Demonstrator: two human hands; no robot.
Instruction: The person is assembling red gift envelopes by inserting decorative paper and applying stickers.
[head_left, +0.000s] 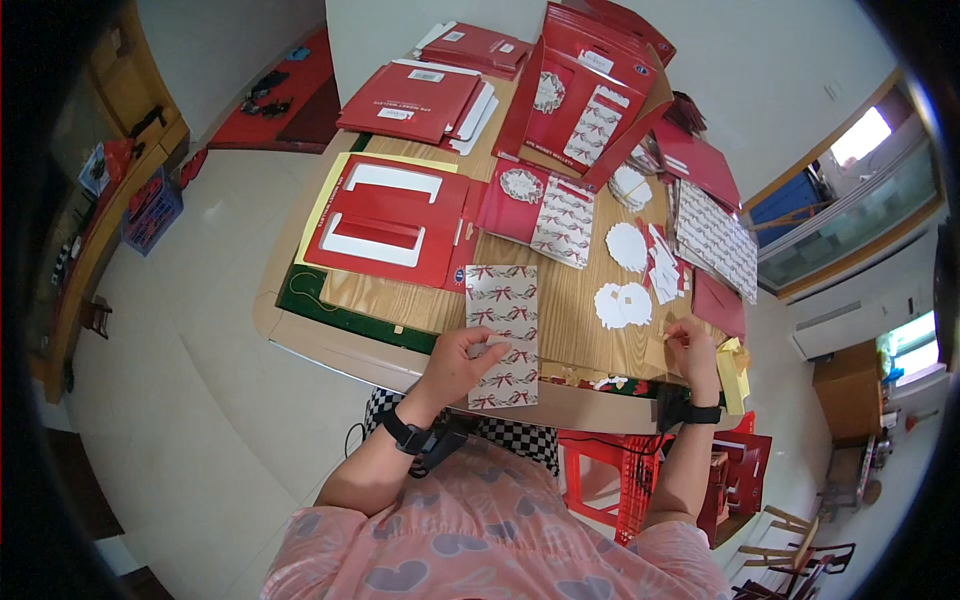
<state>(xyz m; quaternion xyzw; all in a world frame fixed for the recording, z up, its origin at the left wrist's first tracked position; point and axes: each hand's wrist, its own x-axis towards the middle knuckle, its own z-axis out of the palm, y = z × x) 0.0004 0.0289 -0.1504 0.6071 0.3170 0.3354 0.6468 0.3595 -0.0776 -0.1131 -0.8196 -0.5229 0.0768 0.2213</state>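
Note:
My left hand (469, 364) rests on a patterned money wallet (504, 300) with printed bows and garlands, its thumb and forefinger meeting at a small pale piece on the card. At the table's right, my right hand (690, 352) pinches at a small tan sheet (661, 355); what lies between the fingertips is too small to tell. Scalloped white paper tags (623, 305) lie beyond that hand, with another stack (626, 247) behind them. White and red strips (663, 274) are beside the tags. A yellow paper piece (733, 376) hangs at the table's right edge.
Red card sleeves with white cutouts (386, 217) lie at left. Behind are stacked red packs (412, 97) and an upright open red box (592, 90). A pink-and-patterned set (538, 210) sits mid-table, patterned wallets (716, 240) at right. A red plastic stool (607, 480) stands below the table.

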